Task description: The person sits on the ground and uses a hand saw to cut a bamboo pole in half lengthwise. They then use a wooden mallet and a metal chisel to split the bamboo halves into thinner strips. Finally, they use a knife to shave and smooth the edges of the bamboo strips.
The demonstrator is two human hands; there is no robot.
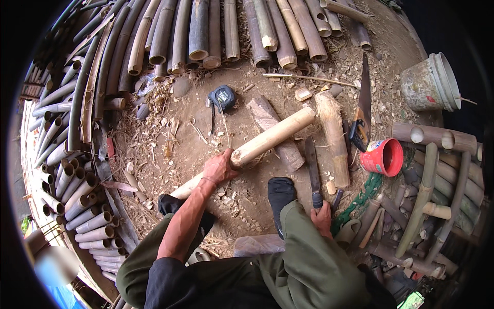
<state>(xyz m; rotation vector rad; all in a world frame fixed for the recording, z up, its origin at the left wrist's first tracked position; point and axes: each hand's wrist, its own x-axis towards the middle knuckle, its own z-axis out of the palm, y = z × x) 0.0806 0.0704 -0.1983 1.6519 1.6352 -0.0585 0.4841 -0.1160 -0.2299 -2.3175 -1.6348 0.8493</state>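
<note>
My left hand (218, 168) is wrapped around the middle of a peeled, pale bamboo pole (275, 135). The pole slants from beside my left foot up to the right, and its far part lies across a rough wooden log (290, 153). By my right knee, my right hand (322, 219) is closed on the dark handle of a machete (312, 167). Its blade points away from me, between the log and a second, paler log (333, 136). A blue and black tape measure (223, 96) sits on the ground beyond my left hand, with a thin pale strip running between them.
Dark bamboo poles (199, 31) lie in rows at the far side, with more stacked (95, 234) on the left. At right are a handsaw (363, 98), a red bucket (382, 157), a grey bucket (427, 82), a green chain-like coil (358, 203) and bamboo offcuts (419, 206). Wood chips litter the dirt.
</note>
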